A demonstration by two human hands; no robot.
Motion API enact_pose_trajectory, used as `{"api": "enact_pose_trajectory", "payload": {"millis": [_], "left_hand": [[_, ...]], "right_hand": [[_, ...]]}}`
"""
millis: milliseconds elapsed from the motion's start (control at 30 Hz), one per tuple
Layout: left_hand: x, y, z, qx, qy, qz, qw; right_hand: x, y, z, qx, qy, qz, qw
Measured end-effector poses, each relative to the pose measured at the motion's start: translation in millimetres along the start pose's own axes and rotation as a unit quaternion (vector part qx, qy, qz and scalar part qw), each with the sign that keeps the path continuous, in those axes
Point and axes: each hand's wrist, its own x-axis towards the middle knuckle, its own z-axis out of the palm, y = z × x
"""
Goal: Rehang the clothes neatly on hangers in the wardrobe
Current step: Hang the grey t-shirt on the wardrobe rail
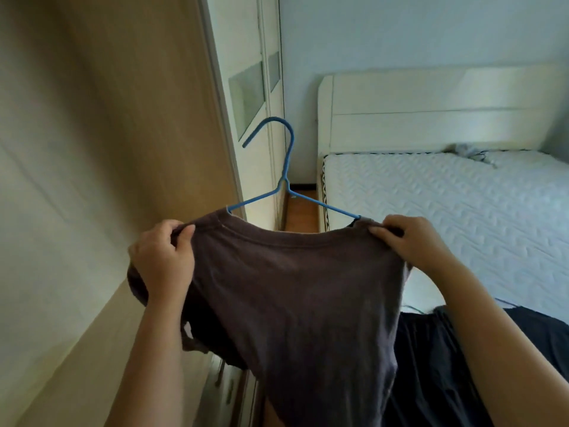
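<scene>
Head view: a brown T-shirt [295, 288] sits on a blue hanger [288, 167], held up in the air in front of the person. The left hand [163, 257] grips the shirt's left shoulder with curled fingers. The right hand [412, 241] pinches its right shoulder. The hook sticks up above the collar. A wardrobe door [107, 118] stands on the left. A white bed [446, 204] is on the right, with a dark cloth [431, 365] low down beside the shirt.

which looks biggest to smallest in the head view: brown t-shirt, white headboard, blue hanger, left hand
1. brown t-shirt, close to the camera
2. white headboard
3. blue hanger and left hand: too alike to rank, as the hanger is partly inside the shirt
</scene>
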Motion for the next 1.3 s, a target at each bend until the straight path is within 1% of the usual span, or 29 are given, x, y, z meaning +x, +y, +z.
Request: {"api": "enact_pose_trajectory", "payload": {"millis": [67,167,267,367,400,500,567,667,733,800,867,967,1033,1100,1200,1300], "left_hand": [[9.5,-4.3,-1.5,-0.011,0.008,-0.014,1.0],[16.6,-6.6,-0.1,-0.018,-0.004,-0.038,0.999],[23.0,-12.7,4.8,-0.038,-0.023,-0.064,0.997],[31.1,-24.7,5.1,-0.052,-0.026,-0.107,0.993],[33.8,-28.4,3.5,-0.051,-0.022,-0.124,0.991],[43.1,-32.6,-6.2,-0.041,-0.01,-0.161,0.986],[48.5,-29.1,-14.8,-0.056,0.008,-0.149,0.987],[52.3,-17.2,-28.7,-0.091,0.053,-0.076,0.992],[51.4,-11.6,-37.0,-0.097,0.085,-0.03,0.991],[49.6,-14.0,-42.3,-0.083,0.108,0.005,0.991],[49.4,-20.5,-46.4,-0.058,0.121,0.022,0.991],[58.8,-27.2,-55.5,-0.042,0.14,0.005,0.989],[67.7,-30.5,-62.8,-0.03,0.166,0.01,0.986],[74.9,-36.7,-69.5,-0.004,0.198,0.022,0.98],[84.2,-50.0,-81.9,0.041,0.251,0.031,0.967],[101.4,-59.9,-95.9,0.115,0.316,0.026,0.942]], "right_hand": [[-0.9,-12.3,-10.5,-0.015,-0.036,-0.007,0.999],[-1.7,-26.6,-17.0,0.018,-0.042,-0.015,0.999],[3.6,-37.1,-20.5,0.081,-0.074,0.006,0.994],[10.9,-54.5,-22.7,0.176,-0.14,0.029,0.974],[13.9,-62.5,-22.0,0.202,-0.149,0.034,0.967],[24.0,-92.6,-14.8,0.236,-0.121,0.034,0.963],[29.6,-116.6,-5.2,0.229,-0.103,0.014,0.968],[33.2,-151.3,12.4,0.227,-0.091,0.0,0.97],[36.9,-170.0,23.4,0.256,-0.091,0.01,0.962],[42.9,-188.4,33.1,0.302,-0.104,0.029,0.947],[50.6,-209.6,39.4,0.334,-0.121,0.032,0.934],[68.2,-245.4,46.5,0.367,-0.133,0.002,0.921],[82.5,-269.5,53.6,0.399,-0.146,-0.023,0.905],[96.4,-290.6,62.4,0.442,-0.17,-0.046,0.879],[117.5,-317.8,72.3,0.507,-0.211,-0.086,0.831],[145.3,-340.5,77.5,0.55,-0.238,-0.136,0.789]]}}
